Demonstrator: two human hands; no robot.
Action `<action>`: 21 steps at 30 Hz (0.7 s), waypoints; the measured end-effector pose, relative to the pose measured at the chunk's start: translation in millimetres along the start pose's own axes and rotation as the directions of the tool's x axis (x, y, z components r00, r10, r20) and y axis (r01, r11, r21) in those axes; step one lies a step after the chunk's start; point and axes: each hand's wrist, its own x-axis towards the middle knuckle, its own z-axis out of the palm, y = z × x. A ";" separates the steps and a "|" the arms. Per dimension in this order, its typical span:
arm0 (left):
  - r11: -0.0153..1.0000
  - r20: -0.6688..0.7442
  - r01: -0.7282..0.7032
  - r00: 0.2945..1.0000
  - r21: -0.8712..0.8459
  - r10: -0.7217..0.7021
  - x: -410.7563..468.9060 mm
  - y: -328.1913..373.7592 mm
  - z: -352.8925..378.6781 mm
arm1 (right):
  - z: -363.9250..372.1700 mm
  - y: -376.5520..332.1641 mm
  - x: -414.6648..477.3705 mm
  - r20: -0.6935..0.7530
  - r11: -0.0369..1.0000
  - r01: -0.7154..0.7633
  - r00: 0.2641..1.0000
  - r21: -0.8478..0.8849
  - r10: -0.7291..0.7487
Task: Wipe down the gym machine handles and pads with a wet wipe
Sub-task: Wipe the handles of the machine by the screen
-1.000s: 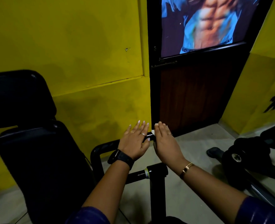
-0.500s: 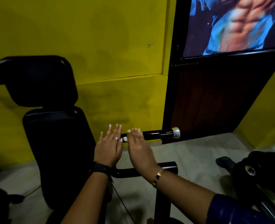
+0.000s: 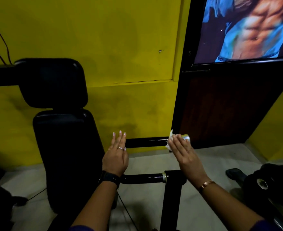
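One flat right hand (image 3: 185, 155) against wet wipe (image 3: 170, 137) on handle (image 3: 145, 142)

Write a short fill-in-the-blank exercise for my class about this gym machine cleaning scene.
The right hand presses a ____ wet wipe on the handle.
The watch is on the ____ wrist.
The wall behind the black pads is ____.
Missing words: white, left, yellow.
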 end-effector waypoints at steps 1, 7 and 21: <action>1.000 -0.014 0.006 1.000 -0.005 -0.006 0.3 1.4 1.4 | -0.2 -1.3 2.2 0.008 0.999 -0.033 0.999 0.010 0.033; 1.000 -0.034 -0.008 0.999 0.020 0.009 -0.4 1.9 2.1 | 6.2 -56.9 37.4 -0.037 0.914 -0.382 0.920 0.134 0.390; 0.996 -0.112 -0.046 0.992 0.073 0.054 -0.7 -6.1 10.8 | 1.4 -48.9 59.8 0.057 0.997 -0.028 0.998 0.066 0.025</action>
